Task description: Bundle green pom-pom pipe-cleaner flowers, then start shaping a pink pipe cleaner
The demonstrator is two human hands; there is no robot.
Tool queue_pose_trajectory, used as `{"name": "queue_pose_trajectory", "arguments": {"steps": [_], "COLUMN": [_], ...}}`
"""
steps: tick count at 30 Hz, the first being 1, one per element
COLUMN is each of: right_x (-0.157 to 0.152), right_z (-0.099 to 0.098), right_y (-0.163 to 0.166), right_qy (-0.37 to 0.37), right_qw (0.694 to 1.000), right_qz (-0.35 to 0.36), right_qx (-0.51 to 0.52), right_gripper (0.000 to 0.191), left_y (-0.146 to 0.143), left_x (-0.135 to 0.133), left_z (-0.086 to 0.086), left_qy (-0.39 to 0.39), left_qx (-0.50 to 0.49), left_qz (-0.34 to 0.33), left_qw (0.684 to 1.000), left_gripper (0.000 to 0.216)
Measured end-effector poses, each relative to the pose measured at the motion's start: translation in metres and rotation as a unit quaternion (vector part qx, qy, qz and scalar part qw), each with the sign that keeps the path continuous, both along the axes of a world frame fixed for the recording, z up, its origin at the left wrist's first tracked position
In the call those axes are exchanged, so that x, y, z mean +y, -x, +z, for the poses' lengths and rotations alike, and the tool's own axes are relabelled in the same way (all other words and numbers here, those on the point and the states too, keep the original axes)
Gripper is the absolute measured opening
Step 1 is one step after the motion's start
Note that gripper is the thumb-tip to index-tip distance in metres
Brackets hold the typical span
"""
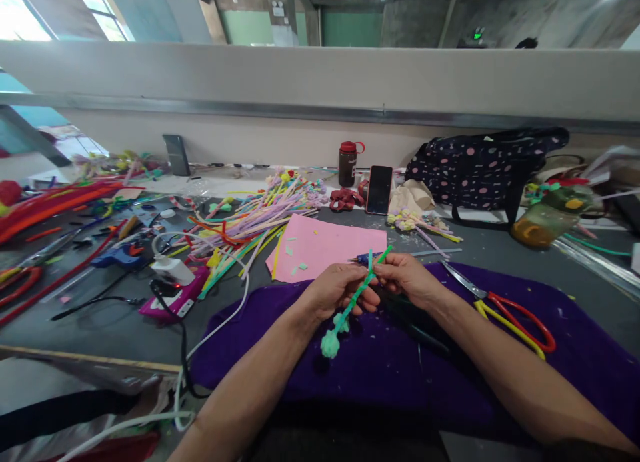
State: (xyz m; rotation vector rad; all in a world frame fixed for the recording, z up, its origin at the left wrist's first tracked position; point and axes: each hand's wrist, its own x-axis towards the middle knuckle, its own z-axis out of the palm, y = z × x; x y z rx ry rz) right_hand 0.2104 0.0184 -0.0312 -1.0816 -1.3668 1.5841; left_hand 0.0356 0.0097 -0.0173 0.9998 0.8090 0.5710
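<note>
Both my hands meet over a purple cloth [500, 375] at the table's near edge. My left hand [336, 290] is closed round the middle of a green pipe-cleaner stem [356, 301] that ends in a pale green fuzzy tip [330, 344] pointing down toward me. My right hand [406, 275] pinches the stem's upper part, where a second green strand [371, 260] sticks up. A pink paper sheet [320, 249] with small green scraps lies just beyond my hands.
Scissors with red and yellow handles [515, 315] lie right of my hands. A heap of pastel pipe cleaners [250, 222], a blue glue gun [120, 255], a white charger [173, 270], a phone [379, 189], a red-capped bottle [348, 164] and a dotted bag [480, 165] lie around.
</note>
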Motion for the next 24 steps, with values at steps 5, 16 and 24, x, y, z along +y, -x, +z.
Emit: {"name": "queue_pose_trajectory", "arguments": {"steps": [5,16,24], "right_x": [0.001,-0.004,-0.007], "right_z": [-0.003,-0.001,0.001], "right_y": [-0.001,0.006,0.007], "right_qy": [-0.015,-0.032,-0.094], "right_qw": [1.0,0.999,0.994], "right_qz": [0.016,-0.023,-0.025], "right_qx": [-0.01,-0.023,0.04], "right_gripper": [0.022,0.019,0.031], "left_y": [-0.001,-0.004,-0.001], "left_x": [0.0,0.004,0.004], "left_z": [-0.006,-0.012,-0.008], "left_qy": [-0.001,0.001,0.011], "left_qx": [-0.002,-0.004,-0.02], "left_qz": [0.002,0.037,0.082], "left_qw": [1.0,0.999,0.996], "left_gripper": [0.031,0.02,0.016]}}
